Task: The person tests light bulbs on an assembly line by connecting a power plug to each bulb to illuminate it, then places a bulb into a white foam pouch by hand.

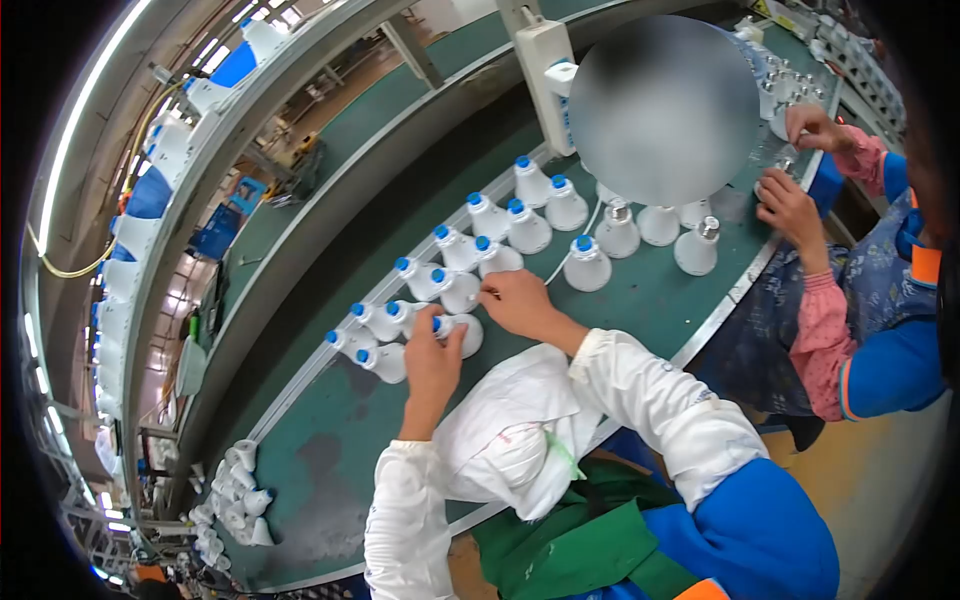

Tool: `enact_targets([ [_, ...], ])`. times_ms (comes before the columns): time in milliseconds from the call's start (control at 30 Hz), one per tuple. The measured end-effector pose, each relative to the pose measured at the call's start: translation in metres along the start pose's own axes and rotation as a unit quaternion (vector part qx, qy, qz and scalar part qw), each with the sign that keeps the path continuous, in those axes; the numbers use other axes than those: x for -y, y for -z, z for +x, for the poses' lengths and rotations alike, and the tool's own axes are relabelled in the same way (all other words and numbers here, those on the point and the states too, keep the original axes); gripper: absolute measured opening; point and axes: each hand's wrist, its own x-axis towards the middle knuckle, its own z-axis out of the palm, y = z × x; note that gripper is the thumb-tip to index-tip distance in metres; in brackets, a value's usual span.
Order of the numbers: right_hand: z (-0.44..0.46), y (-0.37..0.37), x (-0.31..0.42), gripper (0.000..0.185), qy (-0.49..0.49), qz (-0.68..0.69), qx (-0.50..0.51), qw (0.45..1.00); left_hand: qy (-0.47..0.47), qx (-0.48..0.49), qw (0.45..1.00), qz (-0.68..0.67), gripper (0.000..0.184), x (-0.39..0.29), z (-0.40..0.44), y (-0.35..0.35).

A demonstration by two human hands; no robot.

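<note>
Near frame centre, a white cone-shaped plastic bulb [472,335] with blue cap [437,323] is held by the left hand [433,365], seemingly for steadiness; the right hand [521,301] is placed apart, hold unclear.

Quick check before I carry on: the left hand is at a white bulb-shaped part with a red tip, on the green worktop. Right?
Not quite: the tip is blue, not red, as the head view shows. The left hand is indeed at a white bulb-shaped part on the green worktop.
</note>
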Motion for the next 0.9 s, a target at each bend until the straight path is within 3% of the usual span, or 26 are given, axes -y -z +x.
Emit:
enact_targets([
  [33, 0.000, 0.001, 0.002, 0.018, 0.003, 0.010, -0.002, 1.000, 0.036, 0.018, 0.999, -0.020, 0.036, -0.001, 0.000, 0.000],
  [167, -0.002, 0.004, 0.006, 0.017, -0.005, 0.042, -0.027, 0.999, -0.046, -0.001, 0.999, -0.010, 0.034, -0.002, 0.002, -0.005],
  [433, 0.001, 0.006, 0.008, 0.017, 0.021, 0.175, -0.161, 0.971, 0.003, 0.059, 0.996, -0.074, 0.039, -0.012, 0.021, -0.026],
  [500, 0.001, 0.006, 0.006, 0.015, 0.036, 0.230, -0.189, 0.954, 0.105, 0.101, 0.973, -0.180, 0.041, -0.027, 0.023, -0.028],
  [567, 0.002, 0.004, 0.009, 0.015, 0.036, 0.250, -0.205, 0.946, 0.087, 0.111, 0.955, -0.259, 0.051, -0.019, 0.025, -0.041],
  [667, -0.004, 0.014, 0.020, 0.013, 0.084, 0.225, -0.216, 0.946, 0.096, 0.129, 0.955, -0.251, 0.069, -0.022, 0.022, -0.019],
  [767, -0.015, 0.015, 0.032, 0.012, 0.199, 0.173, -0.202, 0.943, 0.071, 0.082, 0.979, -0.171, 0.055, -0.009, 0.002, 0.028],
  [833, -0.021, 0.012, 0.040, 0.013, 0.327, 0.108, -0.187, 0.920, 0.078, 0.049, 0.989, -0.120, 0.047, 0.013, -0.020, 0.063],
  [900, -0.027, -0.001, 0.037, 0.014, 0.396, 0.046, -0.112, 0.910, 0.106, 0.004, 0.993, -0.059, 0.040, 0.041, -0.053, 0.095],
])
